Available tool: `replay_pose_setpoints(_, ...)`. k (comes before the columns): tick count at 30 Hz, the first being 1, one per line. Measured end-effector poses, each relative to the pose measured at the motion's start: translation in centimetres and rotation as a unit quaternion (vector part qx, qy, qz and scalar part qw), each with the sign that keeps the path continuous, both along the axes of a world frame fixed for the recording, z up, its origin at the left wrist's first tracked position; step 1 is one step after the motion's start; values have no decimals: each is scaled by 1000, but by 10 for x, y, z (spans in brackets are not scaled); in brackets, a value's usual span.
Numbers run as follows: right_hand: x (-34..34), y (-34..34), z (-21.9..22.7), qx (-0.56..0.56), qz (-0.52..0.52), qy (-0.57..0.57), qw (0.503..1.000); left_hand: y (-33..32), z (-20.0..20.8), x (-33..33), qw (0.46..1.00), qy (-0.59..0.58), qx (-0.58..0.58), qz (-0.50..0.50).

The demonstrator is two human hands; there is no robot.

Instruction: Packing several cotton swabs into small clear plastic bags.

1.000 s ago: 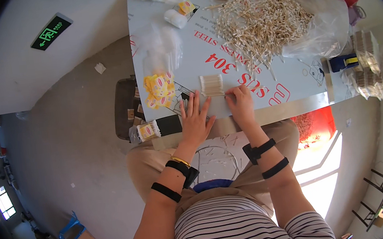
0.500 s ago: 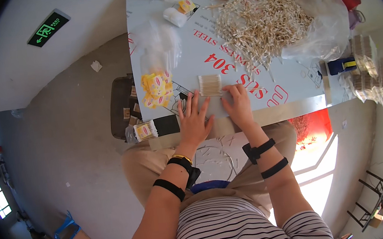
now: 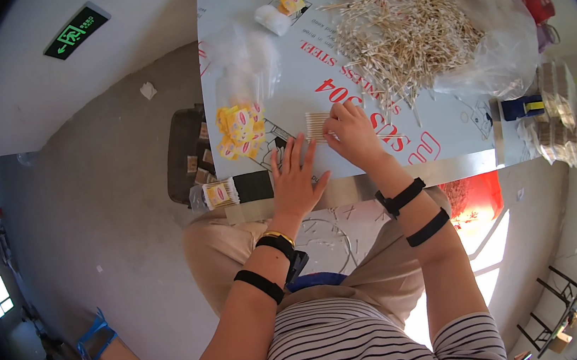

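A neat row of cotton swabs (image 3: 314,124) lies side by side on the table in front of me. My left hand (image 3: 294,179) rests flat just below the row, fingers spread, holding nothing. Over the row's right part is my right hand (image 3: 354,135), its fingers curled and drawn together. Its fingertips hide some of the swabs, and what they pinch cannot be made out. Beyond my right hand, a big loose heap of cotton swabs (image 3: 407,38) spills from a clear plastic bag (image 3: 486,68).
Yellow printed labels (image 3: 240,132) lie left of the row, below clear plastic sleeves (image 3: 243,64). A filled swab pack (image 3: 219,193) sits at the table's front left corner. Stacked packs (image 3: 562,117) stand at the right. A dark bin (image 3: 183,156) is beside the table's left edge.
My right hand has moved up and left from beside the row onto its right part, its fingers now curled. My left hand has stayed nearly in place.
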State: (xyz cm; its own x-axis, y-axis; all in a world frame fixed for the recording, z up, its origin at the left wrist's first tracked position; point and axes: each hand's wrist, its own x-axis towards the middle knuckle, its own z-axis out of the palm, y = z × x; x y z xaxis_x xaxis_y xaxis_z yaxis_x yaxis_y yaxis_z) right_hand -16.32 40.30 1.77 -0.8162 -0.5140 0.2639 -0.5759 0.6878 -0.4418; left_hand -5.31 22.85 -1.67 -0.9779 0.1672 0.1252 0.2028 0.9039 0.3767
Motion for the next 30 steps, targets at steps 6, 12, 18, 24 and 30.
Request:
replay_pose_setpoints(6, -9, -5, 1, 61, 48, 15, 997, 0, 3, -1, 1000, -3, -11, 2)
replay_pose_setpoints(12, -9, -7, -2, 116, 46, 9, 992, 0, 4, -1, 1000, 2, -10, -2)
replay_pose_setpoints(18, 8, 14, 31, -85, -33, -177, 980, -9, 5, 2, 996, 20, 81, 7)
replay_pose_setpoints(24, 71, 14, 73, -94, -9, -278, 956, -10, 49, 10, 924, 21, 381, -4)
replay_pose_setpoints(30, 132, 22, 116, -222, -47, -290, 930, -23, 104, 58, 918, 16, 396, -23)
